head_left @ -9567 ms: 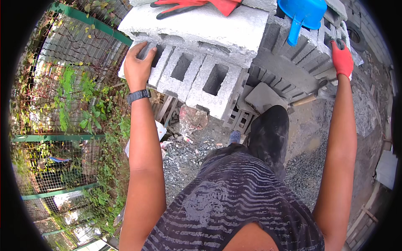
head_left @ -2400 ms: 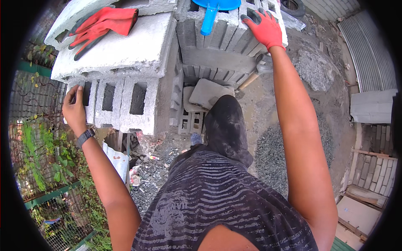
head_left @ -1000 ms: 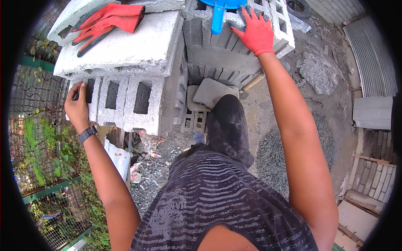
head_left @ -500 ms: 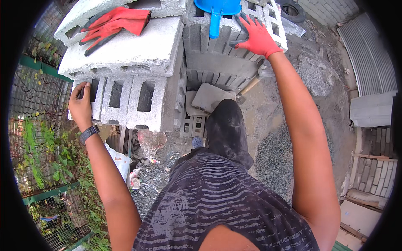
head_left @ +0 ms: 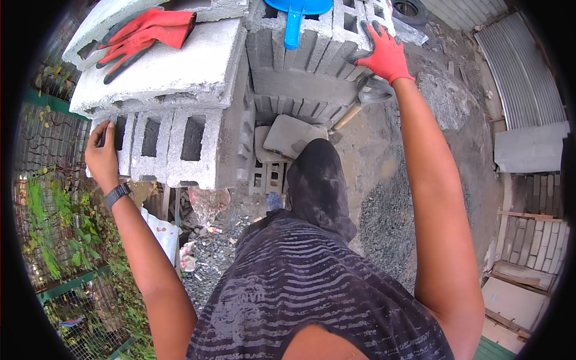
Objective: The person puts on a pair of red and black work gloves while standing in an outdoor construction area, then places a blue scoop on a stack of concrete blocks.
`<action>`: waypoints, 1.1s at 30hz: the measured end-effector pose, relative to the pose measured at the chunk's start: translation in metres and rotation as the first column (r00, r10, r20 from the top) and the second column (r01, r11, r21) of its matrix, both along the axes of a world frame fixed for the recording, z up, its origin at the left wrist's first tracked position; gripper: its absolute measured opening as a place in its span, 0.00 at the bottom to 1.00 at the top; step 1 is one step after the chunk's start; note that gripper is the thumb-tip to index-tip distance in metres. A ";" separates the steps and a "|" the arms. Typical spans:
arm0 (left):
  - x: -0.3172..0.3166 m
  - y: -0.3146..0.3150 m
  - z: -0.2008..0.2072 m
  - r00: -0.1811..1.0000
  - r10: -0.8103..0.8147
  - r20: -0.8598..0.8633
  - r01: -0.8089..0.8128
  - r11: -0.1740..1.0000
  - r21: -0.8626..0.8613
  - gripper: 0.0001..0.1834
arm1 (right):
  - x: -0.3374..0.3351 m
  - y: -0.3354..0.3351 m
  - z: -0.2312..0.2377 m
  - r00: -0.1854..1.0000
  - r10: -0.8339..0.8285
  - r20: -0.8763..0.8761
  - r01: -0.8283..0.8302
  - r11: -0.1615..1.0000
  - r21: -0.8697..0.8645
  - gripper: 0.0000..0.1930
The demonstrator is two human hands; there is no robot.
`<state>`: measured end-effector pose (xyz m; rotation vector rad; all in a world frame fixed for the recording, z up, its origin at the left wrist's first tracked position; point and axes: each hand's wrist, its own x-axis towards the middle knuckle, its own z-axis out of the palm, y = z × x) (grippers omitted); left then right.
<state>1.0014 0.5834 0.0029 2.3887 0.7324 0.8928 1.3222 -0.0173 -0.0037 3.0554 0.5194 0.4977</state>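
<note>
My left hand (head_left: 102, 157), bare with a dark wristwatch (head_left: 117, 193), grips the leftmost grey hollow concrete block (head_left: 123, 141) of a row, its fingers bent at the block's hollow end. My right hand (head_left: 387, 59) wears a red work glove with dark fingertips. Its fingers lie spread against the outer edge of another block stack (head_left: 348, 37). A second red glove (head_left: 150, 37) rests on a whitish block (head_left: 174, 69) lying flat above the row. A blue plastic dipper (head_left: 294, 27) sits on the right-hand stack, its handle over the front edge.
Between the stacks and my legs lie a flat slab (head_left: 291, 137) and a wooden tool handle (head_left: 346, 117). Gravel (head_left: 387, 222) covers ground at right. A wire fence with vines (head_left: 72, 234) runs along the left. Corrugated sheets (head_left: 522, 72) and a tire (head_left: 408, 11) stand farther right.
The view has shifted, so the stacks sit slightly farther left. My right gloved hand has slid away from the dipper to the stack's right edge. My left hand keeps its place.
</note>
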 end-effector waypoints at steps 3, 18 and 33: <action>0.001 0.003 -0.003 0.999 -0.022 0.032 0.022 1.000 -0.020 0.20 | -0.001 -0.001 0.000 1.000 0.010 0.026 -0.010 1.000 -0.007 0.57; 0.003 -0.005 0.003 1.000 -0.011 -0.003 0.011 1.000 0.005 0.18 | 0.003 -0.004 -0.011 0.995 0.007 0.103 -0.013 0.999 0.053 0.54; 0.002 -0.004 0.002 1.000 0.000 0.001 0.001 1.000 -0.023 0.18 | 0.007 -0.004 -0.014 0.985 0.033 0.167 -0.039 0.999 0.032 0.48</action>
